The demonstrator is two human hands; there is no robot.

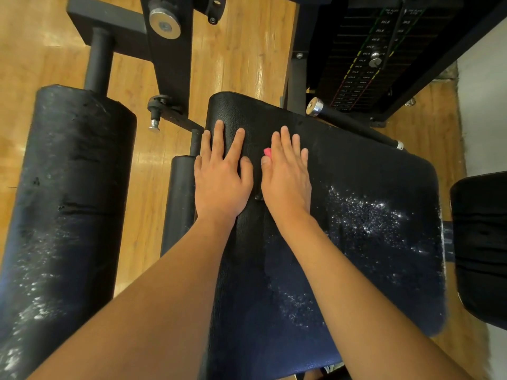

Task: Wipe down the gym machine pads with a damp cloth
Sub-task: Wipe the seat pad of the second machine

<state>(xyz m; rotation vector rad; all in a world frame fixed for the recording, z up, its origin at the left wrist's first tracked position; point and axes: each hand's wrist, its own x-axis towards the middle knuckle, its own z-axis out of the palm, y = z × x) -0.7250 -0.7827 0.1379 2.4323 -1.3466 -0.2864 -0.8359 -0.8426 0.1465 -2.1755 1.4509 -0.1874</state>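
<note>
Seat pad: the flat black seat pad (343,215) filled the middle of the view, its far left corner under both hands; white speckled residue lay on its right half and toward the near edge.

Left hand: the left hand (220,174) lay open and flat, palm down, fingers spread near the pad's far left edge. I judged it was there to brace the person, since it held nothing I could see.

Right hand: the right hand (286,176) was also flat and open, fingers together, pressing down just right of the left hand.

Cloth: only a small pink bit of the cloth (267,152) showed, peeping out by the right thumb and forefinger; the rest sat hidden under the palm. Pinning it flat like that seemed meant to spread pressure over the vinyl.

Progress: the area around the hands looked darker and cleaner than the speckled right side, so I judged the wiping was partly done on this pad.

Roller pad: the big cylindrical roller pad (68,201) at the left carried the same white flecks near its near end and looked unwiped.

Other pad: a second black pad (482,242) stood at the right edge, apart from the hands.

Weight stack: the weight stack (365,64) rose at the far right, untouched.
</note>
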